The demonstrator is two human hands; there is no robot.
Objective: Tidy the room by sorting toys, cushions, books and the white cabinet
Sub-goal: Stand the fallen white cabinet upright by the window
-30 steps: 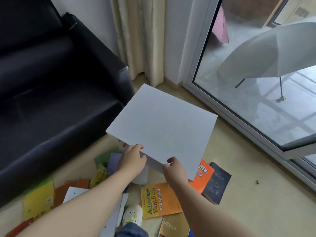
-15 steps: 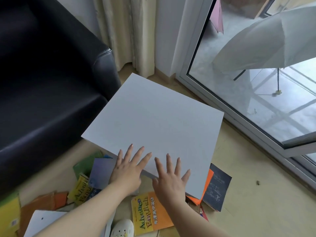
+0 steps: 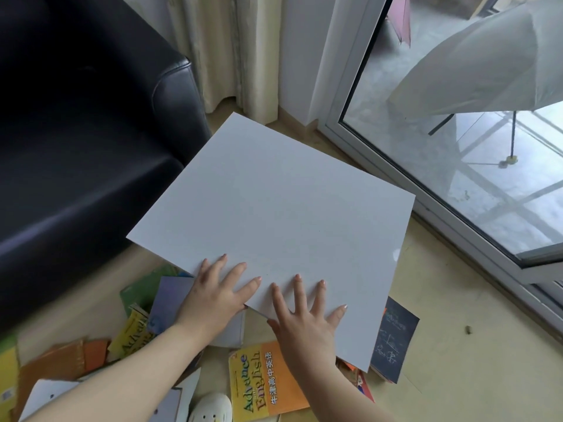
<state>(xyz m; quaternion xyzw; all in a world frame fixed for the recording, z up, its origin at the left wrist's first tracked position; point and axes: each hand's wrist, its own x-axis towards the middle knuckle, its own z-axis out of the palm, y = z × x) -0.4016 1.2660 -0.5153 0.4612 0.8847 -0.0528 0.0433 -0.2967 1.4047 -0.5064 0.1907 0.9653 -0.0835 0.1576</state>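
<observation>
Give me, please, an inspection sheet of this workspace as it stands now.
Surface: beige floor, partly covered with books.
Job's things: white cabinet, flat white face up, overlapping the dark book; Advance English book and purple book lie by its near edge.
Clutter: small white object at the bottom edge, kind unclear.
Grips: left hand and right hand lie flat on the cabinet's near edge, fingers spread, holding nothing.
Cables: nothing seen.
Surroundings: black sofa on the left, curtain, glass sliding door, white umbrella outside.
</observation>
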